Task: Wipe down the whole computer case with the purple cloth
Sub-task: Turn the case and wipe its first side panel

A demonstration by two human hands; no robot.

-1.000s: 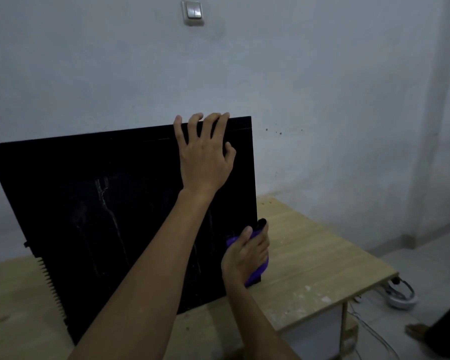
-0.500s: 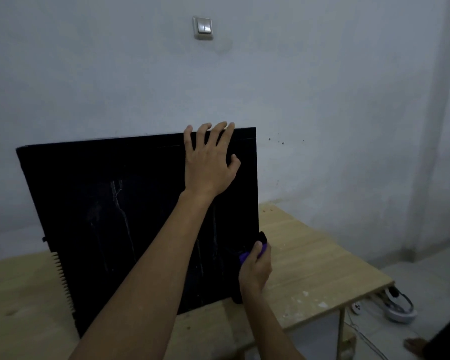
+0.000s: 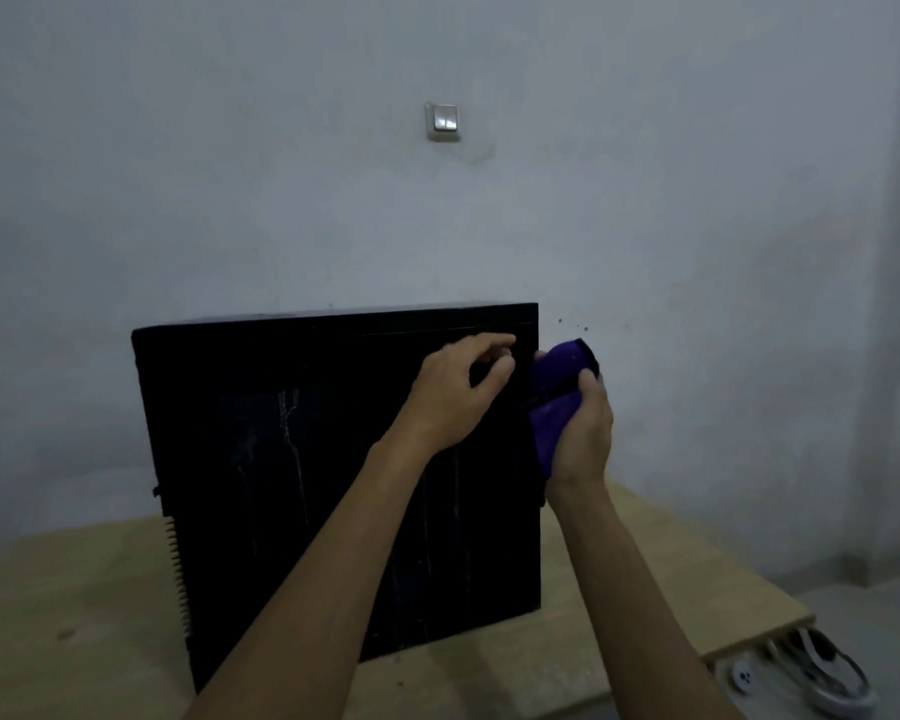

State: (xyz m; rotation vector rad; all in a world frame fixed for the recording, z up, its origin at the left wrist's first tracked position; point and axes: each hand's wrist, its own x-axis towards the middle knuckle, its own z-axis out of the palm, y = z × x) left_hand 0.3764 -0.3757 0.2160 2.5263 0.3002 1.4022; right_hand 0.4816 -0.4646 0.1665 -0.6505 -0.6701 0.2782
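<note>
Computer case (image 3: 292, 459) is standing upright on the wooden table (image 3: 74, 615), its dusty side panel facing near and showing pale streaks. Left hand (image 3: 458, 392) is hovering at the panel's upper right with fingers loosely curled, gripping nothing. Right hand (image 3: 580, 433) is clutching the bunched purple cloth (image 3: 554, 397) against the case's right edge — likely wiping that narrow face. Next move probably calls for passes over the streaked panel.

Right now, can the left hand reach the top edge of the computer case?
Probably yes: the left hand is already at the computer case just below its top edge, with nothing between.
</note>
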